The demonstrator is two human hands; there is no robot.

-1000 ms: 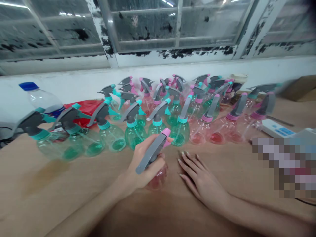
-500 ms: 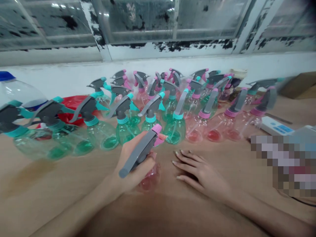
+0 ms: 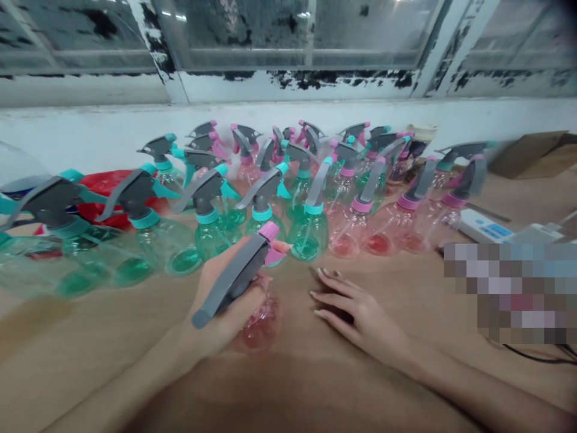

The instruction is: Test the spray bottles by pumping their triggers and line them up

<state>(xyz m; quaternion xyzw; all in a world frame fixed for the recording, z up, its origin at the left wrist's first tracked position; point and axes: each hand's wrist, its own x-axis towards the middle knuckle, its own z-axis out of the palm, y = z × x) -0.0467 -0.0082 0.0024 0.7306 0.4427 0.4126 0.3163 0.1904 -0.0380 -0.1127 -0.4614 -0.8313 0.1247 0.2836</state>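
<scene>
**While Left Hand (image 3: pixel 220 304) Clasped Pink Spray Bottle (image 3: pixel 260 322), Right Hand (image 3: pixel 360 313) Lay Flat**

As recorded from the head view, the pink spray bottle stood on the brown table (image 3: pixel 112 343), just in front of the massed bottles and a little left of centre. The left hand was wrapped tight around its neck and upper body, with the forefinger reaching forward beside the pink nozzle. The bottle's grey trigger head (image 3: pixel 229 278) tilted back toward the person, its lever pointing down and left. Only the lower part of the clear pink body showed below the fingers.

The right hand lay palm down on the table just right of the bottle, apart from it. Its fingers were straight and slightly spread, closed on nothing, with the tips pointing left toward the bottle.

Behind both hands stood a crowd of like bottles. Green spray bottles (image 3: pixel 307 231) with teal collars filled the left and middle, and pink-collared bottles (image 3: pixel 358 231) filled the right. Further rows ran back to the white wall (image 3: pixel 90 135) below a grimy window (image 3: pixel 252 30). A red item (image 3: pixel 101 180), its kind unclear, lay behind the leftmost green bottles. A white device (image 3: pixel 484 227) with blue markings lay at the right, beside the pink row, and a cardboard box (image 3: pixel 532 153) stood behind it. A dark cable (image 3: pixel 532 356) crossed the table at the right edge.
</scene>
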